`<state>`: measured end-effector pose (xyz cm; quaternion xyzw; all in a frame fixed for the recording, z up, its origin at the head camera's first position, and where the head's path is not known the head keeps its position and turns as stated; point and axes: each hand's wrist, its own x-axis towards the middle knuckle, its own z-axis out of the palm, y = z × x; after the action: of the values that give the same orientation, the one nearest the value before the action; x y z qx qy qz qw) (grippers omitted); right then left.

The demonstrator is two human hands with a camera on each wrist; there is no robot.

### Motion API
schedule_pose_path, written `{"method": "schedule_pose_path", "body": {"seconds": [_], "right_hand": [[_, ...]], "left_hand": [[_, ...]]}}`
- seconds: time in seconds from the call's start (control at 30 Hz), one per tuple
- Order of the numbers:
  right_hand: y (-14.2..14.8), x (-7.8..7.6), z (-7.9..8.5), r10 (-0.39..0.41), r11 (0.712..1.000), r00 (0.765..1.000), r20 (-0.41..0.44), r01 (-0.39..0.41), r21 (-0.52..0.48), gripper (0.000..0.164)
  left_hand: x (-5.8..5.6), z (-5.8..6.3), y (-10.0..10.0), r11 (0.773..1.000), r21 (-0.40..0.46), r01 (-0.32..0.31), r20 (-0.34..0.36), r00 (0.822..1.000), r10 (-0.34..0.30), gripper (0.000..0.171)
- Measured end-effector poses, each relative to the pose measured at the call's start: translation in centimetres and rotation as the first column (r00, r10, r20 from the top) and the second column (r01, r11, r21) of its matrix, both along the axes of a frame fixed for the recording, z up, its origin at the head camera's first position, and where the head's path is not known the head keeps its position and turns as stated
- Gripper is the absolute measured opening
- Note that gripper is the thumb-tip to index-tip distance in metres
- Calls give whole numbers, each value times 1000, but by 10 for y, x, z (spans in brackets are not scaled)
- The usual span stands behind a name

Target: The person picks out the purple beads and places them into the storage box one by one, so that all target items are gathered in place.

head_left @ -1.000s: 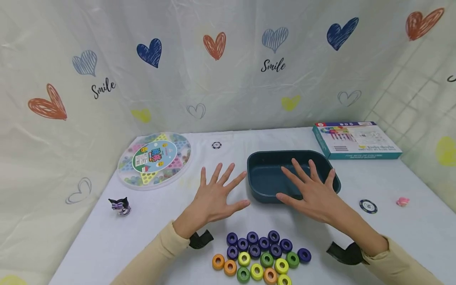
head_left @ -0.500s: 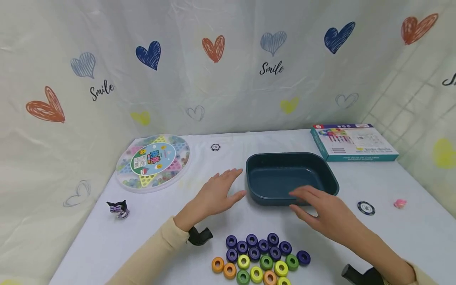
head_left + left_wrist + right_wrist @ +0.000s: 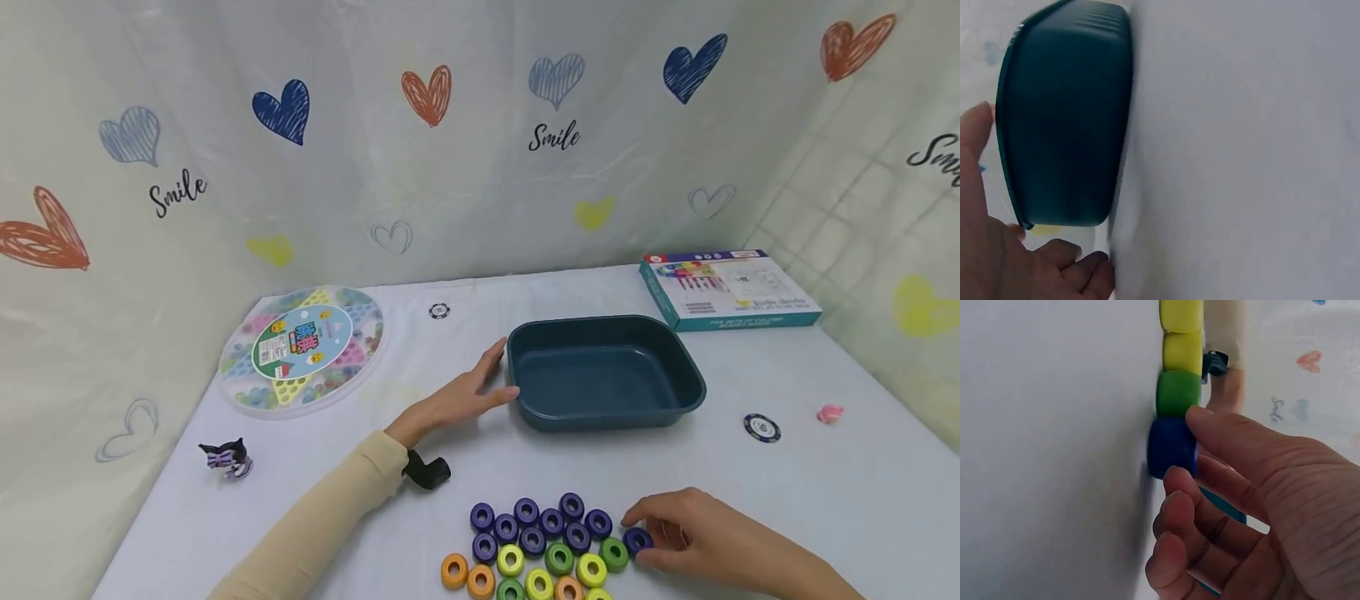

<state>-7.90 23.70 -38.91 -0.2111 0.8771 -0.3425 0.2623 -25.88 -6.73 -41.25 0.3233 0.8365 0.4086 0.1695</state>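
Observation:
My left hand is at the left end of a dark teal plastic basin, thumb by the front corner and the fingers fairly straight along that side. In the left wrist view the thumb lies close to the rim of the basin, with the other fingers past its corner. Low on the right, my right hand pinches a dark blue ring-shaped bead between thumb and fingers. This bead is at the right end of a cluster of blue, green, yellow and orange ring beads, beside a green bead.
A round marble-game board lies at the back left, and a flat game box at the back right. Poker chips, a small black-and-purple figurine and a pink trinket lie around the table. A printed curtain hangs behind.
Both hands were spread above the table. My right hand has come down and back from the basin to the blue bead, and my left has lowered to the basin's left end.

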Motion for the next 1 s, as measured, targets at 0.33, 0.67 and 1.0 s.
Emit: {"method": "schedule_pose_path", "body": {"seconds": [0.33,0.67,1.0], "right_hand": [[14,9,-14,-50,988,984,172,74,-135,25],[17,5,-13,-81,984,977,195,109,-138,26],[31,7,-19,-63,981,995,76,75,-178,27]], "left_hand": [[-7,-18,4,986,129,109,34,993,-114,68],[-4,-7,5,994,67,90,-38,995,-87,54],[3,-5,5,987,83,141,-51,989,-137,62]]}}
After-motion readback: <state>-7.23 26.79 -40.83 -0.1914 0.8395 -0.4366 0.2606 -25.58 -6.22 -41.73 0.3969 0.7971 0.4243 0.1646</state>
